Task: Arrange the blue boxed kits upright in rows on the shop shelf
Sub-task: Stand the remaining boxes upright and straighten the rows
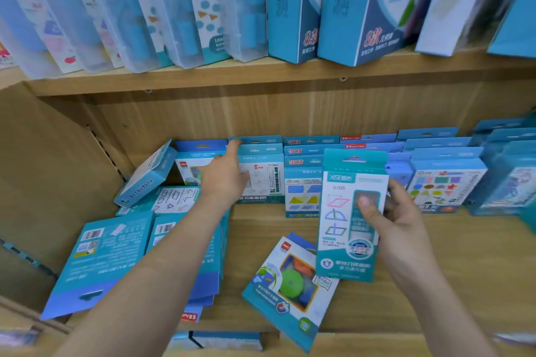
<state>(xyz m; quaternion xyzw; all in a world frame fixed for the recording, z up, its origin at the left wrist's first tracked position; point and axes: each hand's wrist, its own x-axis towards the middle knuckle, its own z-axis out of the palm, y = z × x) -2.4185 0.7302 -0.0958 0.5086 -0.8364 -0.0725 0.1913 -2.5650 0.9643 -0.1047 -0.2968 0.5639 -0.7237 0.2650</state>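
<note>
— How many boxes is the person holding?
— One. The right hand (397,229) grips a tall teal box (348,211), thumb on its front and fingers behind its right edge. It is held clear of the shelf board (420,269), upright. Its long axis is near vertical, the hanging tab is on top, and the printed face is toward the camera.
— And the left hand (226,180)?
— It grasps nothing. It reaches up and left of the teal box, forefinger stretched out and touching the top edge of a back box (261,141) in a standing row.
— Count the standing ones.
— That row looks three deep. Between it and the teal box is a row with red labels (303,185), also three. Right of the teal box is a row with coloured shapes (446,185), three again. More stand farther right, too blurred to count. All are upright, tabs up, fronts facing out.
— What lies flat?
— Just below the teal box, one box with a green ball (290,290) lies face up, long axis slanted, top end pointing away from the person. Well left of the teal box, two face-down boxes (107,258) show barcodes, long axes running front to back, tabs toward the person. The nearer one tops a pile I cannot count.
— Anything tilted?
— One leaning box (148,174), far left of the teal box, top end raised to the right.
</note>
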